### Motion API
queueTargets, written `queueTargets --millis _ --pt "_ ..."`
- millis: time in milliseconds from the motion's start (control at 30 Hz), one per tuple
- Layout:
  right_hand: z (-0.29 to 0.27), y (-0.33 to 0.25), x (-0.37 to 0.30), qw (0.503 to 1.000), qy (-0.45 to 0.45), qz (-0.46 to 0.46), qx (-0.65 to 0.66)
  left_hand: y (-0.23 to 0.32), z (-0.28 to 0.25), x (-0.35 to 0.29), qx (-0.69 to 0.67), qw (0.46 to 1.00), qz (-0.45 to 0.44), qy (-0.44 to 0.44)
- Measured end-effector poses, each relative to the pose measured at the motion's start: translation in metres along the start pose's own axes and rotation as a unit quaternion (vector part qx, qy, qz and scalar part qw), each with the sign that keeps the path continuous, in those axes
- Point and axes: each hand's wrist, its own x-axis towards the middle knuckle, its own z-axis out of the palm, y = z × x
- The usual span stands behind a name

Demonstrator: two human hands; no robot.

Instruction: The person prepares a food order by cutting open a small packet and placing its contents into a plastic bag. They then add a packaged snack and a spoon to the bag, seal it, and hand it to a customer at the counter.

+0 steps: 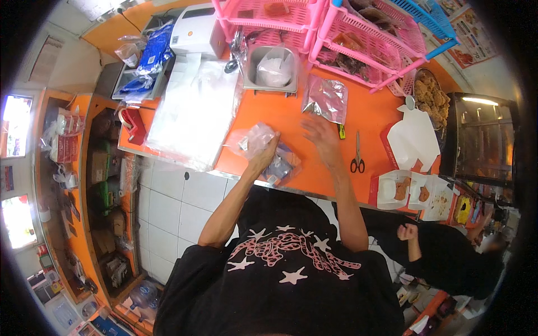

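Note:
My left hand (267, 155) is closed around a crumpled clear plastic bag (256, 140) above the orange table. Beneath that wrist, near the table's front edge, lies another clear bag (282, 167) with dark and bluish contents that I cannot make out. My right hand (321, 136) hovers to the right, a little blurred, with its fingers apart and nothing visible in them. Just beyond its fingertips rests a shiny silver pouch (326, 98). A yellow-green marker-like object (342, 131) pokes out beside it, and scissors (357, 154) lie farther right.
Clear plastic sheets (193, 106) cover the table's left part, beside a red tape dispenser (131, 124). Behind stand a metal container (272, 70) and pink basket racks (358, 56). Open food boxes (395, 189) occupy the right, near another person (448, 252) in black.

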Motion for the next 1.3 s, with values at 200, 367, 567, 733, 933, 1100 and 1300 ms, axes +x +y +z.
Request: queueTargets --millis 200,367,567,733,933,1100,1300 --pt "0.026 0.038 -0.081 0.959 0.035 0.078 0.271 0.088 -0.012 -0.053 -0.089 0.991 0.049 -0.088" --pt "0.018 0.043 -0.09 0.916 0.021 0.142 0.375 0.126 -0.008 -0.05 -0.142 0.974 0.092 0.153" --pt "0.051 -0.042 -0.07 0.96 0.025 -0.206 -0.187 0.058 -0.008 -0.013 -0.335 0.937 -0.097 -0.029" --pt "0.066 0.009 -0.1 0.749 -0.047 -0.42 -0.51 0.025 -0.054 0.024 -0.21 0.94 -0.197 -0.182" --pt "0.061 -0.017 -0.088 0.867 -0.038 -0.302 -0.394 0.06 -0.091 -0.009 -0.155 0.977 -0.144 0.034" --pt "0.047 -0.017 0.006 0.894 0.119 -0.238 -0.361 -0.004 -0.116 0.009 0.222 0.953 0.196 -0.056" --pt "0.034 -0.009 0.151 0.88 0.088 -0.168 -0.436 0.004 -0.132 -0.011 0.259 0.945 0.187 -0.069"
